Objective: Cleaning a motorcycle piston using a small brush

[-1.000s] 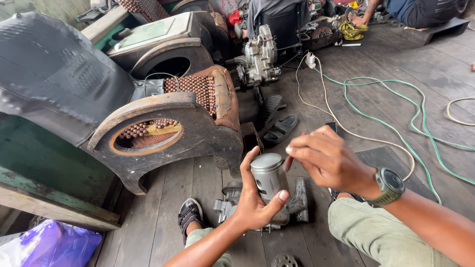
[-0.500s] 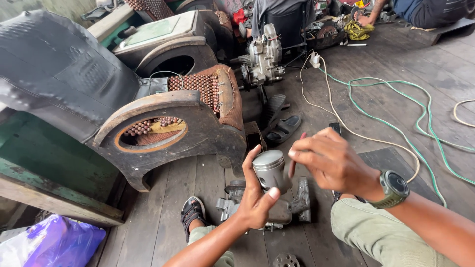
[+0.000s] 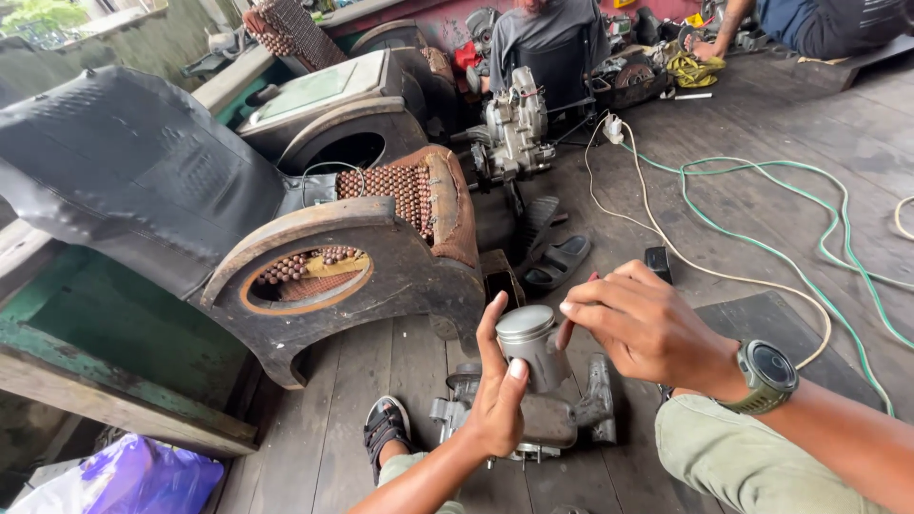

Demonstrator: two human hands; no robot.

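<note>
Piston (image 3: pixel 531 345) sits gripped in left hand (image 3: pixel 497 400), right hand (image 3: pixel 647 328) pinching its side.

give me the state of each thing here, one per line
piston: upright, crown up, held off the floor
left hand: gripping the piston from below and the side
right hand: fingertips at the piston's right side
engine block: resting on the plank floor under the hands
green hose: lying loose across the floor
sandals: lying on the floor, unworn
wristwatch: strapped on the right wrist
</note>
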